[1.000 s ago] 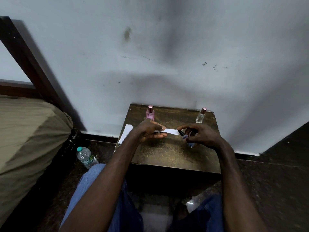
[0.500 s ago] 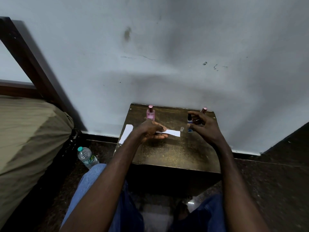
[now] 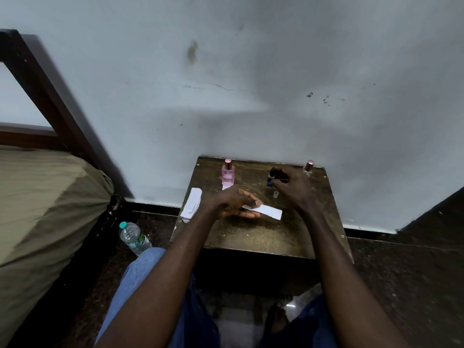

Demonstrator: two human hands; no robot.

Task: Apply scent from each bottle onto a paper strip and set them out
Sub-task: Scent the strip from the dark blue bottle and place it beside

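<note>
Holding strip: left hand (image 3: 233, 204) pinches the white paper strip (image 3: 270, 212) above the brown wooden table (image 3: 251, 237).
Bottle: right hand (image 3: 293, 184) curls round the small dark-blue glass bottle (image 3: 271, 178), far side.
Risk: withdrawing that hand could knock over the tiny clear cap (image 3: 276, 194) just near of it.

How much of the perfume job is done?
One strip seems set out by the pink bottle. The left hand holds a second strip; the right hand holds the blue bottle, cap off. The clear bottle is left.
</note>
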